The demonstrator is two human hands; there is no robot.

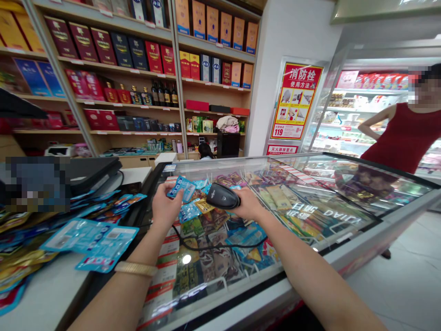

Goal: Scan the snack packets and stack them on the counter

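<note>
Pinched in my left hand [167, 202] is a small blue snack packet [185, 188], tilted up over the glass top of a display freezer [206, 271]. My right hand [248, 204] grips a black handheld barcode scanner [220, 196], whose head points left toward that packet. A black cable [213, 248] loops over the glass below the scanner. Beneath the two hands lie more blue packets [189, 210] and a gold one [204, 205] on the glass. Part of the scanner's handle is hidden inside my right hand.
Blue packets [103, 239] and gold packets [27, 269] are heaped on the counter at left, beside a black machine [89, 172]. Shelves of boxed bottles [131, 50] line the back wall. A person in red [403, 138] stands beyond the freezer at right. Another head [206, 151] shows behind it.
</note>
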